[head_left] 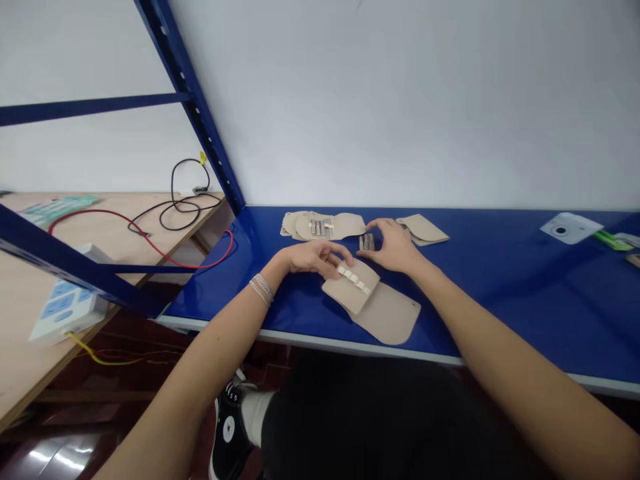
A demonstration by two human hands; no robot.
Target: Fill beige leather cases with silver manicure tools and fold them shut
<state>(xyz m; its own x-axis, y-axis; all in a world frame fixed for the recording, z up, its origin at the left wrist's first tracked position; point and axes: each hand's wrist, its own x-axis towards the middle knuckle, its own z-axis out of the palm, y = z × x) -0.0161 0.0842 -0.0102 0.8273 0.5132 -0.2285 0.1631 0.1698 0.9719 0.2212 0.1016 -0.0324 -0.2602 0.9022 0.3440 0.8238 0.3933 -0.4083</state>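
Near the front edge of the blue shelf lies an unfolded beige case (pixel 387 313) with a row of white elastic loops (pixel 354 277) on its upper flap. My left hand (pixel 320 258) rests at the flap's upper left corner, fingers curved, thumb and fingertips by the loops. Behind the case, my right hand (pixel 389 243) has its thumb and fingers around a small group of metal tools (pixel 367 243). Farther back on the left are overlapping beige cases (pixel 347 225), with metal tools (pixel 320 228) in one. Another folded beige case (pixel 424 229) lies behind my right hand.
A white card-like item (pixel 570 228) and a green object (pixel 613 241) are on the shelf's far right. A blue metal upright (pixel 200 113) stands at left, beside a wooden table (pixel 145 203) with cables and a white device (pixel 70 307).
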